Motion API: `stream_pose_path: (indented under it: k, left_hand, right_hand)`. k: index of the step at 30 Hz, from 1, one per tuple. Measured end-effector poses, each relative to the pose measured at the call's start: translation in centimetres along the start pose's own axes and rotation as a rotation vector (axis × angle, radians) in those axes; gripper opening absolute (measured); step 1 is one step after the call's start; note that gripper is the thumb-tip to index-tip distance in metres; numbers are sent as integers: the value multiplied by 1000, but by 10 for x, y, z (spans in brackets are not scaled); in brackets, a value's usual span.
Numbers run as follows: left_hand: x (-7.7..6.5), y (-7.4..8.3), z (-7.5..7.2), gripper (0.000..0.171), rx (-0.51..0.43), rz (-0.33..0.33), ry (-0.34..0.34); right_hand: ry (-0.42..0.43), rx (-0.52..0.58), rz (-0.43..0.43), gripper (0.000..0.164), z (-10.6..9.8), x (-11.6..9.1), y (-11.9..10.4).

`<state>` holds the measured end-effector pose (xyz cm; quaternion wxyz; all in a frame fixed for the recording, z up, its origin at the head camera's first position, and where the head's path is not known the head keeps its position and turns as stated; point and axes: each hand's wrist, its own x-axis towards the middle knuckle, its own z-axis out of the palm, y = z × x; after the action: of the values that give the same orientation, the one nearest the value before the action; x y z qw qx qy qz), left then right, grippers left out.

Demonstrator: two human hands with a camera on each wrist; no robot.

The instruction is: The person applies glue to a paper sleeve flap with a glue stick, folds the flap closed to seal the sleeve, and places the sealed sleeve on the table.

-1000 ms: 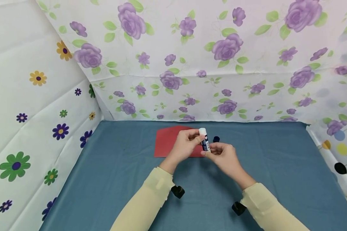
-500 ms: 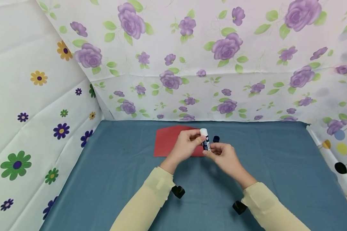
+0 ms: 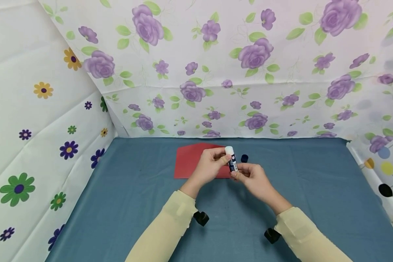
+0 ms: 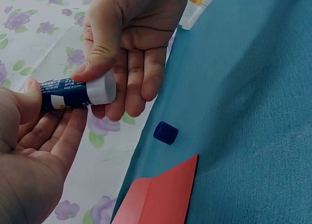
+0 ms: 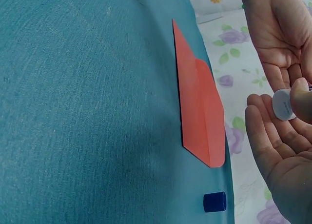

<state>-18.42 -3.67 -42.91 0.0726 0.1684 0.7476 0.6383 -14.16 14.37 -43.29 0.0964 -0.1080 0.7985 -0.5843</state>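
A glue stick (image 3: 232,162) with a dark blue label and white ends is held up, tilted, between both hands. My left hand (image 3: 211,164) pinches its upper part with thumb and fingers. At its lower end my right hand (image 3: 253,179) grips the white base (image 4: 102,90), thumb on top and fingers beneath in the left wrist view. Behind the hands lies a red envelope (image 3: 187,162), partly covered by the left hand. The dark blue cap (image 3: 244,158) lies apart on the cloth, just beyond the right hand.
A blue-grey cloth (image 3: 134,203) covers the table. A flower-printed sheet (image 3: 196,72) rises along its back edge, and another printed sheet (image 3: 46,145) borders the left side. Dark camera mounts (image 3: 201,218) hang at both wrists.
Both hands stay almost in place around the glue stick. The right thumb and fingertips shift slightly at its base. The envelope and cap keep their places.
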Motion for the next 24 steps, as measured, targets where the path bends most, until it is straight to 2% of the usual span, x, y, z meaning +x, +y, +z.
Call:
stream_pose_path:
  k: [5, 9, 15, 17, 24]
  left_hand:
    - [0, 0, -1, 27, -12, -3, 5]
    - [-1, 4, -1, 30, -23, -1, 2]
    - [-9, 28, -5, 31, -55, -16, 1]
    - [-10, 28, -5, 30, -51, -15, 4]
    - [-10, 27, -4, 27, -45, -19, 9]
  right_hand:
    - [-41, 62, -19, 29, 0, 6, 17]
    - [-43, 96, -22, 34, 0, 7, 21]
    - [129, 15, 7, 44, 0, 7, 21]
    - [150, -13, -1, 42, 0, 7, 21]
    - [81, 1, -47, 28, 1, 7, 21]
